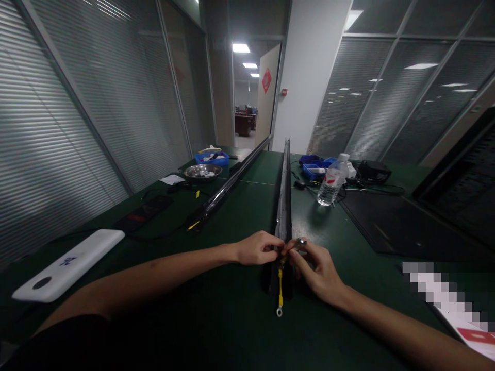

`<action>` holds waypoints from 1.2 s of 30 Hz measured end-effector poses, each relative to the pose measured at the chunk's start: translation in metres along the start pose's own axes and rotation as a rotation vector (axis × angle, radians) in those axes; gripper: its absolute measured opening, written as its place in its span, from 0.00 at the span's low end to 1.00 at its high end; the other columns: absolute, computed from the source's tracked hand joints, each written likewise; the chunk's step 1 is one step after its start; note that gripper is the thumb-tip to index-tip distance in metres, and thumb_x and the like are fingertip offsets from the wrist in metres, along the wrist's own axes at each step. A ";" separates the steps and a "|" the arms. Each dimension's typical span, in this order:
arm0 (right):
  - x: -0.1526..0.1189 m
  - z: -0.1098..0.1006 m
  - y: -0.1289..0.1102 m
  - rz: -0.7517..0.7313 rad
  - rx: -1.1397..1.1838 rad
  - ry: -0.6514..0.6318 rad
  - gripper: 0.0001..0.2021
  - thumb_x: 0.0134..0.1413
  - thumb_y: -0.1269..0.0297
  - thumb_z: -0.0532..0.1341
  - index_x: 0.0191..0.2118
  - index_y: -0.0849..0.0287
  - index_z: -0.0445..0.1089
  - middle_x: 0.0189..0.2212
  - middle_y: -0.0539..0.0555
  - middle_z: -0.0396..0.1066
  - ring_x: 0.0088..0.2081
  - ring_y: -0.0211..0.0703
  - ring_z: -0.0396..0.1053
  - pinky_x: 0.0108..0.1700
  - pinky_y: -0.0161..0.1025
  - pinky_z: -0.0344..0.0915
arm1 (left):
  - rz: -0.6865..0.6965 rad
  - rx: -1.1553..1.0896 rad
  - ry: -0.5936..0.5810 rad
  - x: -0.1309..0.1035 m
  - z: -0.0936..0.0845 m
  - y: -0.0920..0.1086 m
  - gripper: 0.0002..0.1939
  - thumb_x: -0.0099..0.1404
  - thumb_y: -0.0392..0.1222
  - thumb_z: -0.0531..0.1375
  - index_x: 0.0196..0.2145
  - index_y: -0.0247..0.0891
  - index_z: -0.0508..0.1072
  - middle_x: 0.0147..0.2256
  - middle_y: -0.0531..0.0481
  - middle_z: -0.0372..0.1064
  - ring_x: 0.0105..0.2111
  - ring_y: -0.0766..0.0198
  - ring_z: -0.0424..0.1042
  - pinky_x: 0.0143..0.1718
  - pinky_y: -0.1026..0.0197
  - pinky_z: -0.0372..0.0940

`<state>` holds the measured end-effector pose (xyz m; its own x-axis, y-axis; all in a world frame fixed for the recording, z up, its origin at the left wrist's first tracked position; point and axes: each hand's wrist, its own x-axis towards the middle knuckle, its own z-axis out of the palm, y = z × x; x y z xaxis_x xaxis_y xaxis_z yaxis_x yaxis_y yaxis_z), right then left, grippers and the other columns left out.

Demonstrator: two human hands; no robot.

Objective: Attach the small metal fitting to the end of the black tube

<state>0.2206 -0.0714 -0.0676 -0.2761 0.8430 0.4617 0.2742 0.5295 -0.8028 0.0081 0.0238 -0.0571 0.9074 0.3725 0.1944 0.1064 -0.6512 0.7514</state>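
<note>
A long dark metal rail (285, 190) lies on the green table (240, 314), running away from me toward the far end. My left hand (257, 248) pinches the near end of the rail from the left. My right hand (317, 270) grips the same end from the right, its fingers closed on a small silvery part (300, 241). A yellow wire (280, 288) with a ring terminal hangs out of the rail's near end, between my hands. A second long rail (232, 185) lies to the left, also with a yellow wire at its near end.
A white flat device (69, 264) lies at the left, a black phone (144, 212) and cables beyond it. A metal bowl (202, 171), blue bins (315, 166) and a water bottle (331, 181) stand farther back. A black mat (394, 221) and papers (464, 319) are at the right.
</note>
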 end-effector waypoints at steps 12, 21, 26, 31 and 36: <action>0.001 0.001 0.000 -0.037 -0.029 -0.005 0.09 0.73 0.60 0.58 0.45 0.57 0.74 0.36 0.55 0.75 0.31 0.42 0.75 0.30 0.35 0.76 | 0.005 0.021 -0.009 0.000 0.000 -0.005 0.04 0.64 0.30 0.57 0.36 0.33 0.72 0.29 0.54 0.63 0.27 0.69 0.60 0.29 0.69 0.54; 0.001 0.001 -0.006 -0.083 -0.075 -0.027 0.09 0.74 0.61 0.57 0.45 0.57 0.73 0.35 0.54 0.76 0.33 0.43 0.75 0.35 0.37 0.75 | 0.030 0.017 -0.006 0.001 -0.001 -0.002 0.03 0.64 0.31 0.57 0.32 0.34 0.68 0.27 0.56 0.59 0.26 0.69 0.58 0.29 0.68 0.52; 0.003 0.001 -0.006 -0.059 -0.068 0.001 0.10 0.74 0.59 0.57 0.44 0.57 0.73 0.32 0.53 0.74 0.30 0.42 0.74 0.32 0.35 0.74 | 0.015 0.027 -0.001 0.000 -0.001 -0.003 0.03 0.65 0.32 0.57 0.34 0.32 0.71 0.29 0.54 0.62 0.27 0.69 0.60 0.29 0.68 0.53; 0.003 0.001 -0.003 -0.071 -0.054 -0.020 0.10 0.74 0.60 0.57 0.44 0.57 0.73 0.34 0.53 0.73 0.30 0.41 0.73 0.32 0.35 0.73 | -0.013 0.004 -0.005 -0.001 0.000 -0.003 0.05 0.68 0.37 0.60 0.36 0.32 0.73 0.28 0.55 0.64 0.25 0.71 0.60 0.27 0.69 0.54; 0.003 0.002 -0.003 -0.080 -0.068 -0.020 0.09 0.74 0.62 0.58 0.41 0.57 0.72 0.33 0.53 0.73 0.30 0.41 0.72 0.32 0.35 0.72 | -0.017 -0.038 -0.013 -0.001 0.001 -0.002 0.09 0.68 0.42 0.64 0.38 0.32 0.74 0.31 0.53 0.67 0.25 0.71 0.63 0.26 0.70 0.56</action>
<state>0.2173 -0.0703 -0.0641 -0.3177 0.7962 0.5149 0.3122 0.6006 -0.7361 0.0074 0.0237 -0.0593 0.9107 0.3749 0.1734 0.1068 -0.6193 0.7779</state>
